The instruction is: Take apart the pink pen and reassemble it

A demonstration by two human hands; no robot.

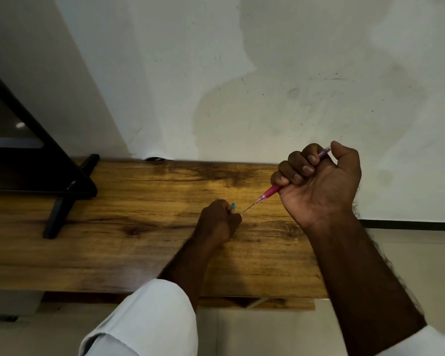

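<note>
Pen [270, 191] lies clenched in the right hand [319, 181], its nose pointing down-left out of the fist; the left hand [217, 222], just beyond, pinches the thin refill [249, 208] along that same line.

Wall ahead of me: off-white wall [267, 60], blotched with a large darker patch and small dark specks.
My table: wood-grain table [100, 253], brown with dark knots, its far edge against the wall.
To my left: black frame [70, 176], splayed foot on the wood.
Floor: pale floor [421, 265] at my right, dark skirting strip [409, 225] at the wall's foot.
Light: dim, with a warm sheen on the wood.
</note>
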